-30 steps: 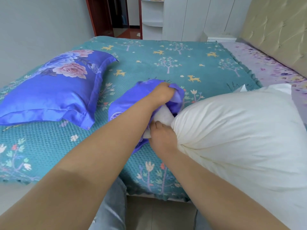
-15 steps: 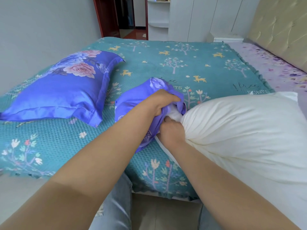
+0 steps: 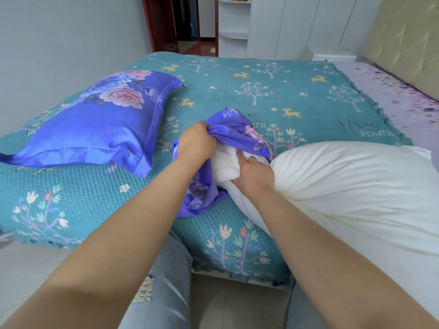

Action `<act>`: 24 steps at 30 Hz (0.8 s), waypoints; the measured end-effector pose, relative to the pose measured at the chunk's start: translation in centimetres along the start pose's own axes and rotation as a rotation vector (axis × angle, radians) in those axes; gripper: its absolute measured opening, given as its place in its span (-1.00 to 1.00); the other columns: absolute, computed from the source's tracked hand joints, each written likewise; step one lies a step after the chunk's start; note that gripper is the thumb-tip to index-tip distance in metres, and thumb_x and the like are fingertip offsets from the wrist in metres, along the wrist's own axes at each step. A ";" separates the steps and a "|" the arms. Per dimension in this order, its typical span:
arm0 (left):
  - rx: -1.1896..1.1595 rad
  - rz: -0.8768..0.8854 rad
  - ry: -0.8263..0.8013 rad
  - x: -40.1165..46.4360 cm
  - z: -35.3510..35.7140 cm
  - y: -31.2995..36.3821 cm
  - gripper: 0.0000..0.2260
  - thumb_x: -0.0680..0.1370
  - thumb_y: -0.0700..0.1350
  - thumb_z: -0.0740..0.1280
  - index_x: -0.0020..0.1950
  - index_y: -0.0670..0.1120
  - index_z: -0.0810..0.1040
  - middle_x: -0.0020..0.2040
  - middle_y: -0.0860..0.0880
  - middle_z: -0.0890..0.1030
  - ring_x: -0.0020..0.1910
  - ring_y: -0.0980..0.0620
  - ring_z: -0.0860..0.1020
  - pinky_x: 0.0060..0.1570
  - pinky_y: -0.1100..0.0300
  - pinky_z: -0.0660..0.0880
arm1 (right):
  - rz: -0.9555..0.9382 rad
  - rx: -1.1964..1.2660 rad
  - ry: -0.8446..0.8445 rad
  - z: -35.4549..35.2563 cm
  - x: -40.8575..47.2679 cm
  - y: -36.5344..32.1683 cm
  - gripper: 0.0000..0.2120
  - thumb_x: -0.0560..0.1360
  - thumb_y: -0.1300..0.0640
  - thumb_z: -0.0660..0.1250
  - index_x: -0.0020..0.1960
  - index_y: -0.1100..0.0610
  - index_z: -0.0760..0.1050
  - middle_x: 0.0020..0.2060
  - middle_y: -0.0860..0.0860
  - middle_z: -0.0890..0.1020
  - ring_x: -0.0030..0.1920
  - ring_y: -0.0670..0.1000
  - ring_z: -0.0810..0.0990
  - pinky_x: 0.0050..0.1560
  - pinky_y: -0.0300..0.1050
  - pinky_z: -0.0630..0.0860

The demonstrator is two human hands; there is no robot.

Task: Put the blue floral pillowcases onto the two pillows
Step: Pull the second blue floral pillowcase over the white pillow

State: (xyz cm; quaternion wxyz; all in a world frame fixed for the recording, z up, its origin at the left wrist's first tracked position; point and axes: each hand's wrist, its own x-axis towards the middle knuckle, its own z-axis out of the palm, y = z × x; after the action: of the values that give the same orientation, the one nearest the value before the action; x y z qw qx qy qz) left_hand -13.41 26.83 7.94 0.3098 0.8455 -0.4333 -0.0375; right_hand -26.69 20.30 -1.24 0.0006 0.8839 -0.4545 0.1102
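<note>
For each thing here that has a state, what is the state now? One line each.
Left pillow: fully cased, lying on the bed.
White pillow: bare, only its bunched corner inside the case.
Loose pillowcase: crumpled, mouth held open.
Left hand: grips the pillowcase.
Right hand: grips the white pillow's corner.
Door: open.

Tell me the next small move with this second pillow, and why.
Probably draw the pillowcase further over the bunched end. The left hand grips its opening; the right hand squeezes the white pillow, whose tip alone sits inside, the rest being bare. The other pillow already wears its case.
</note>
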 end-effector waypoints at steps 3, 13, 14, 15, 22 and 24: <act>-0.846 -0.334 -0.201 -0.6 0.4 1.4 -0.77 0.48 -0.36 0.10 -0.27 -0.19 0.50 -0.44 -0.07 0.54 -0.40 -0.09 0.46 -0.36 0.20 0.43 | 0.035 0.021 -0.018 0.0 0.3 0.3 -0.30 0.50 -0.11 0.23 0.54 -0.01 0.00 0.18 0.12 0.47 0.15 0.16 0.51 -0.01 -0.08 0.40; 0.139 0.172 0.104 -2.0 2.4 -3.0 -0.66 0.47 -0.17 0.26 0.23 -0.04 0.51 0.17 -0.14 0.44 0.14 -0.18 0.42 0.18 0.06 0.35 | 0.069 0.079 -0.007 -0.7 1.0 1.2 -0.51 0.50 -0.16 0.21 0.28 0.14 0.40 0.22 0.12 0.49 0.27 0.14 0.43 0.18 -0.08 0.35; 0.120 0.182 0.199 -2.5 2.5 -3.3 -0.67 0.46 -0.20 0.25 0.22 -0.06 0.52 0.18 -0.15 0.42 0.13 -0.21 0.42 0.15 0.05 0.34 | 0.075 0.085 -0.005 -0.8 1.0 1.3 -0.51 0.51 -0.17 0.20 0.28 0.14 0.39 0.22 0.12 0.49 0.27 0.14 0.43 0.18 -0.07 0.35; 0.045 0.165 0.244 -3.1 2.4 -3.3 -0.70 0.46 -0.21 0.23 0.18 -0.09 0.52 0.16 -0.15 0.45 0.10 -0.22 0.44 0.07 0.06 0.35 | 0.080 0.093 -0.006 -0.9 1.1 1.3 -0.50 0.51 -0.17 0.20 0.29 0.14 0.38 0.23 0.13 0.49 0.28 0.15 0.42 0.18 -0.07 0.35; -0.485 0.035 0.129 -6.5 3.7 1.3 -0.81 0.49 -0.15 0.11 0.03 -0.15 0.45 -0.05 -0.18 0.59 -0.04 -0.21 0.52 -0.15 0.06 0.38 | 0.125 0.147 0.012 -1.0 0.9 1.8 -0.63 0.49 -0.04 0.23 0.26 0.05 0.46 0.20 0.10 0.52 0.21 0.14 0.49 0.08 -0.09 0.39; -0.593 -0.066 0.036 -5.4 4.6 0.8 -0.90 0.55 -0.17 0.16 0.01 -0.14 0.44 -0.06 -0.10 0.56 0.02 -0.16 0.52 -0.15 0.14 0.34 | 0.141 0.153 -0.021 -1.1 1.1 2.1 -0.53 0.46 -0.12 0.26 0.31 0.06 0.40 0.22 0.10 0.49 0.20 0.14 0.50 0.06 -0.08 0.38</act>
State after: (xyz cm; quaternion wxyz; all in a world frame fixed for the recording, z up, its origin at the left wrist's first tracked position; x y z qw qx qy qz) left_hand -18.87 28.34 3.60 0.5497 0.7321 -0.3703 -0.1574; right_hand -27.98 18.26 -0.20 -0.0794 0.8484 -0.5058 0.1348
